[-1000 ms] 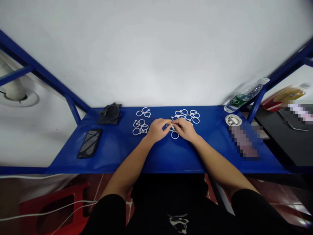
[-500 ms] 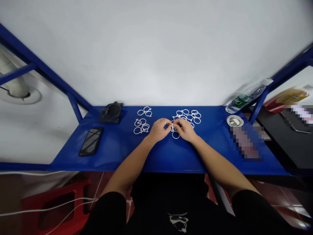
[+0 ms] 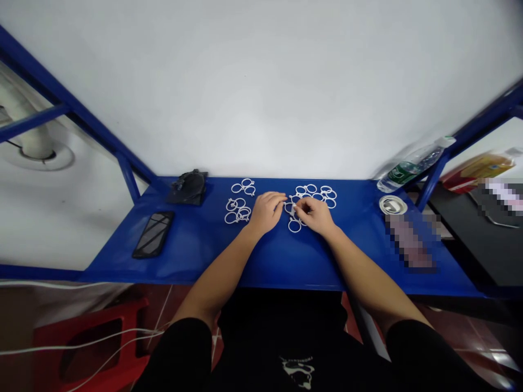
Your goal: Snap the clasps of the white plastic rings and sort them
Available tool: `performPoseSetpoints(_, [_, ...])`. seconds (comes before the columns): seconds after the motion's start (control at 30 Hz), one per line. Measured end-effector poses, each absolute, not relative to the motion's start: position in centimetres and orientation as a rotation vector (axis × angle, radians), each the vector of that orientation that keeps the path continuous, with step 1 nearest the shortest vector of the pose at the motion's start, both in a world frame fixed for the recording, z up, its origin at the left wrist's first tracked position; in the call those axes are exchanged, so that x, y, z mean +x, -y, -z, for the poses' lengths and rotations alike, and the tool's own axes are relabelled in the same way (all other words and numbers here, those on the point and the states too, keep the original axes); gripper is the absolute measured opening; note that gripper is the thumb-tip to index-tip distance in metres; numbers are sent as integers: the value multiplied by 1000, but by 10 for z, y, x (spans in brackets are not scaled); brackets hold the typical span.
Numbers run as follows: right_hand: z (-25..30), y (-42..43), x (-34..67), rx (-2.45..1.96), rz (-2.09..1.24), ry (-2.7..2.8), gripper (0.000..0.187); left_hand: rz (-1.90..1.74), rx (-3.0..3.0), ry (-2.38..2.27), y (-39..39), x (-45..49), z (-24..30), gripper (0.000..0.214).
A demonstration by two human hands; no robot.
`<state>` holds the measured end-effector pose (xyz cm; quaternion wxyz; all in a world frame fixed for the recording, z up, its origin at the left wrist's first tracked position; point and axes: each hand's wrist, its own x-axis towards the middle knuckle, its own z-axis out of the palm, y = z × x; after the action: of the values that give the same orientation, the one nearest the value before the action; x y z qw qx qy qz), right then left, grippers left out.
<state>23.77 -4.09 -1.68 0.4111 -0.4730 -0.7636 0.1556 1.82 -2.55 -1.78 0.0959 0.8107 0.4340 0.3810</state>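
On the blue shelf lie several white plastic rings. One cluster of rings is at the back right of my hands, another cluster to the left. My left hand and my right hand meet at the middle, fingers curled and pinched around a small white ring piece. A further white ring lies on the shelf just below my right thumb.
A black phone lies at the left, a dark folded object behind it. At the right stand a water bottle on its side and a round metal tin. A red stool sits below left.
My hands stay together at the middle; the right hand has shifted slightly right and the fingers have reworked their pinch on the ring. The view tilted a little.
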Motion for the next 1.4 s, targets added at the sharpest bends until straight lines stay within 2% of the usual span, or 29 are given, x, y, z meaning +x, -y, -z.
performPoseSetpoints(0.2, [15,33,251,-1329,-402,1781,25,-622,2303,-2067,1,-20,28,38])
performPoseSetpoints(0.4, [21,32,248,-1302,-422,1906,22,-455,2270,-2076,-3,-31,32,35])
performPoseSetpoints(0.57, [22,32,248,-1258,-391,1928,20,-552,2298,-2009,-2,-27,27,30])
performPoseSetpoints(0.7, [25,34,243,-1201,-398,1945,18,-883,2288,-1676,2,-16,20,24])
performPoseSetpoints(0.83, [24,41,235,-1092,-396,2006,27,-1165,2267,-1371,16,1,15,16])
performPoseSetpoints(1.13, [19,47,230,-1080,-410,2049,30,-1206,2319,-1108,32,18,17,15])
performPoseSetpoints(1.27, [13,51,229,-1044,-480,2020,31,-1244,2123,-1088,37,21,12,17])
performPoseSetpoints(1.4, [6,57,229,-962,-573,1993,29,-1240,1772,-981,41,26,7,31])
